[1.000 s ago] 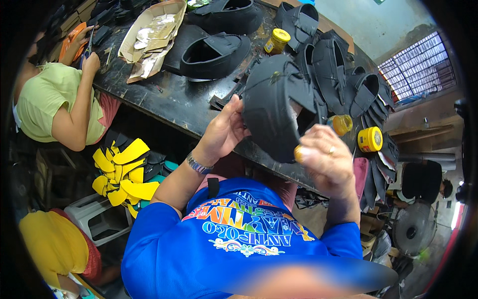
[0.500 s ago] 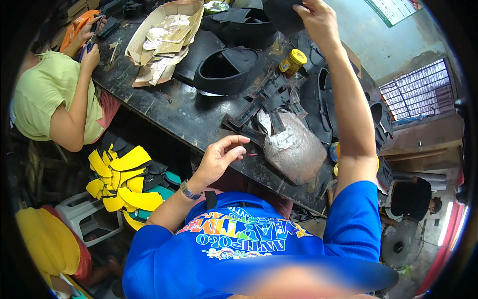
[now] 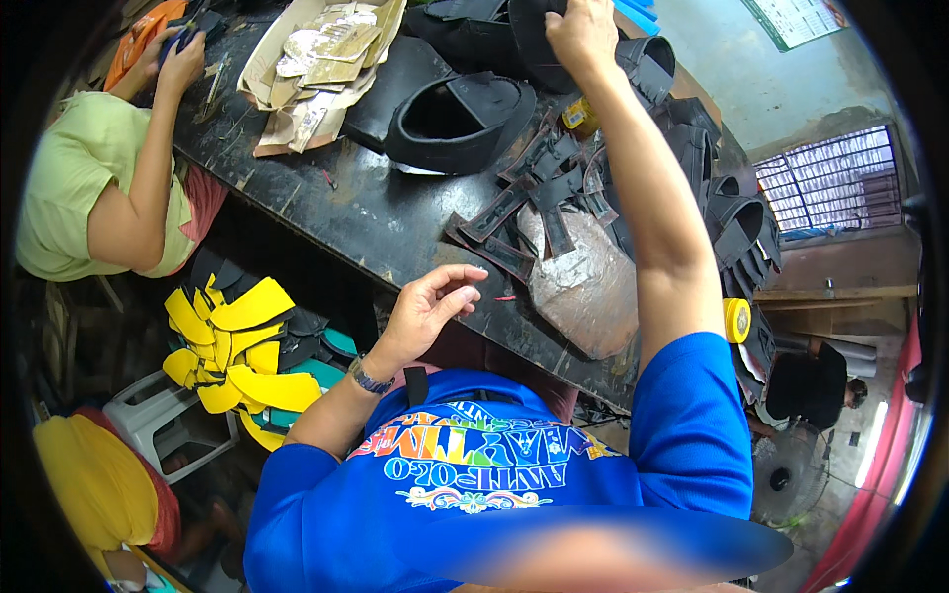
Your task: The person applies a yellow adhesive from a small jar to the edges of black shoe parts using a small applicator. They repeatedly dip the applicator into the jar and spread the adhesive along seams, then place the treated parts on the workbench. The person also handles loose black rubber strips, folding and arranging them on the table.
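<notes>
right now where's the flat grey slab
In the head view, the slab lies right of centre on the table, between left hand and right forearm.

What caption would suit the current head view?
Right hand holds a black footwear piece across a dark worktable; left hand, empty, at the near edge.

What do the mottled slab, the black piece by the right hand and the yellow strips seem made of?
The slab may be stone or metal: smooth, worn, catching light. The black piece could be rubber or leather, its dull surface barely shining. The yellow strips are probably matte foam, dark-edged.
</notes>
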A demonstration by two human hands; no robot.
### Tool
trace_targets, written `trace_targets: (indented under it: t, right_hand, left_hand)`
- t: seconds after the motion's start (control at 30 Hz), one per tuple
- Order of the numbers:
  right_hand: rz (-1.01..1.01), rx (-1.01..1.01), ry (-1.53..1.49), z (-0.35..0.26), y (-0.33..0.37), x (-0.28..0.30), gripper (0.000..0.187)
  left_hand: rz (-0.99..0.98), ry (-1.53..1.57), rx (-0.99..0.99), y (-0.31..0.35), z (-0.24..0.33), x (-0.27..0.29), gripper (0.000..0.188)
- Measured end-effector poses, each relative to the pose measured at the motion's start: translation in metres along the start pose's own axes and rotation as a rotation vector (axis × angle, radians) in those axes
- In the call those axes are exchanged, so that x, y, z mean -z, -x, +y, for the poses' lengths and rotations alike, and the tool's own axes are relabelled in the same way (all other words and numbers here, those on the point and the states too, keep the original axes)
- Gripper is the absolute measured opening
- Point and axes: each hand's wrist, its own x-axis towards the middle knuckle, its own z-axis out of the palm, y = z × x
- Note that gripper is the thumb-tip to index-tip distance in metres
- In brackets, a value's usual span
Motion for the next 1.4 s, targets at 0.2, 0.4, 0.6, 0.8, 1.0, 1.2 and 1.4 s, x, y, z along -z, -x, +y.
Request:
trace_targets:
  t: [0.2,0.4,0.6,0.8,1.0,1.2,1.4]
  right_hand:
    - [-0.579,0.356,-0.448,-0.074,0.121,0.013,0.072]
    - [-0.438,0.346,-0.32,-0.086,0.135,0.021,0.078]
    - [-0.32,0.398,-0.885,-0.113,0.124,0.103,0.077]
    - [-0.179,0.425,-1.017,-0.135,0.168,0.176,0.08]
    - [0.102,0.267,-0.949,-0.063,0.212,0.237,0.053]
    - [0.147,-0.24,-0.346,0.088,0.274,0.264,0.036]
    - [-0.122,-0.365,-0.049,0.181,0.322,0.275,0.044]
  left_hand:
    - [0.082,0.083,-0.002,-0.002,0.0,-0.004,0.024]
    - [0.138,0.063,-0.135,0.004,0.005,-0.003,0.026]
    - [0.406,-0.28,-0.605,-0.014,0.023,-0.014,0.065]
    - [0.284,-0.065,-0.839,-0.017,0.056,-0.034,0.054]
    - [-0.137,0.513,-0.376,-0.002,0.065,-0.07,0.024]
    - [-0.379,0.766,0.228,-0.02,0.021,-0.1,0.031]
    - [-0.423,0.667,0.375,-0.017,-0.012,-0.117,0.04]
